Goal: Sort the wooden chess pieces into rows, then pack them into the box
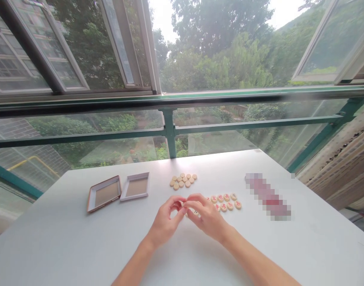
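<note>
Forearms (134,260): two, both ours and bare, reaching in from the bottom edge
Brown-edged tray (107,194): one, open side up, farthest to our left
Pale tray (136,187): one, open side up, just beside the first
Left hand (164,220): one, thumb and fingers curled into a ring, tips meeting those of the other hand
Plain discs (181,184): about eleven by our count, in a loose cluster beyond our hands
Right hand (212,219): one, fingers bent, tips drawn together; we cannot tell whether a disc is pinched between our fingertips
Marked discs (230,205): two rows beside and beyond our right hand, four clear in each; most bear red characters, the upper row's rightmost a darker one
Table (71,242): white and smooth, its far edge near a green railing (170,137)
Room: window sashes on the left (65,47) and right (322,47), with trees (212,51) outside
Hidden: our right hand covers the left ends of the rows, where we glimpse at least one more marked disc
Hard to make out: something pinkish under a pixelated patch (270,196), which we cannot name
Cut off: our forearms at the bottom, both sashes at the sides
</note>
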Demonstrator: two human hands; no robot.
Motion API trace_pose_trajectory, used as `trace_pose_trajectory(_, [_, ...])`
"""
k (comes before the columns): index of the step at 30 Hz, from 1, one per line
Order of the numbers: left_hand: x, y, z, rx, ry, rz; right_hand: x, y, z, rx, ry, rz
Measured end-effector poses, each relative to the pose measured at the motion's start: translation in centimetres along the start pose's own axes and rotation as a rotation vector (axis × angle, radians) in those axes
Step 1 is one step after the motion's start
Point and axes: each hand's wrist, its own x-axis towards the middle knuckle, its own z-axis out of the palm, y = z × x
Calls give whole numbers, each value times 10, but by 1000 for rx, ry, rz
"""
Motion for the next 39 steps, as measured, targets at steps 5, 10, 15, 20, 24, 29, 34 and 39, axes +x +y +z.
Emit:
trace_pose_trajectory(5, [-1, 4, 3, 78, 22, 9, 0, 0, 0, 61, -27, 18])
trace_pose_trajectory(10, [-3, 3, 5, 155, 19, 10, -2, -2, -1, 84, -28, 53])
trace_pose_trajectory(15, [-5, 3, 5, 203, -15, 44, -4, -2, -2, 70, -23, 85])
trace_pose_trajectory(20, [-4, 7, 4, 121, -54, -9, -3, -3, -2, 8, -51, 81])
trace_pose_trajectory(24, [-2, 9, 3, 37, -52, -40, -1, -6, -1, 24, -77, 96])
trace_pose_trajectory(29, [-2, 3, 2, 25, 7, -58, -1, -6, 1, 74, -107, 108])
trace_pose_trajectory(34, [-1, 2, 1, -42, -37, -80, -4, -3, 1, 82, -95, 98])
trace_pose_trajectory(39, [0, 2, 2, -111, -67, -97, -4, -4, 1, 97, -86, 92])
